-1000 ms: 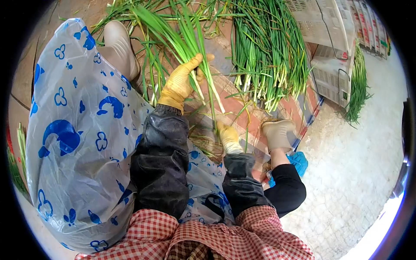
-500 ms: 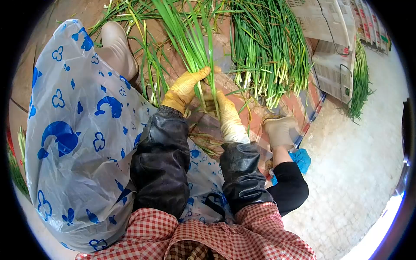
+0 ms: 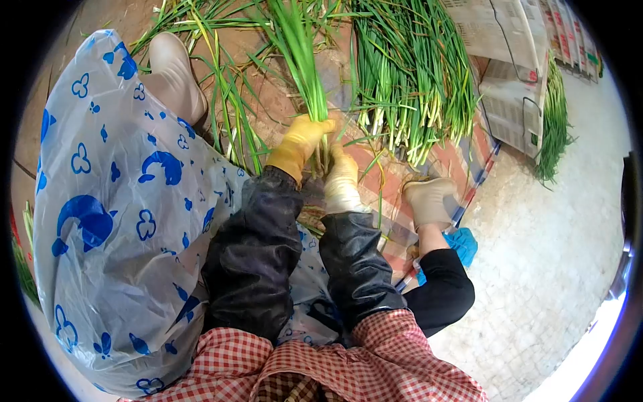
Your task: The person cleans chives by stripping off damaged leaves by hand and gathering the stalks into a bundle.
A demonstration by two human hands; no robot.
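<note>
My left hand [image 3: 300, 142], in a yellow glove, is closed around a bunch of garlic chives [image 3: 305, 74], leaves fanning upward and pale stalk ends pointing down towards me. Close beside it, my right hand [image 3: 343, 166], in a yellow glove with a whitish cuff, has its fingers curled at the lower stalk ends. Its fingertips are partly hidden, but they seem to grip the stalks. Loose chives [image 3: 231, 100] lie scattered to the left of the bunch. A thick pile of chives [image 3: 415, 87] lies to the right, pale ends towards me.
White perforated plastic crates [image 3: 509, 100] stand at the upper right, with more chives [image 3: 554, 120] beside them. A checked cloth [image 3: 395, 194] covers the ground. Two beige boots [image 3: 429, 201] flank the work. A clear plastic apron with blue prints [image 3: 134, 221] drapes the left leg.
The held bunch has become more upright and tighter, its leaf tips blurred by motion. My left hand has shifted slightly right and down, and my right hand slightly left, bringing them closer together.
</note>
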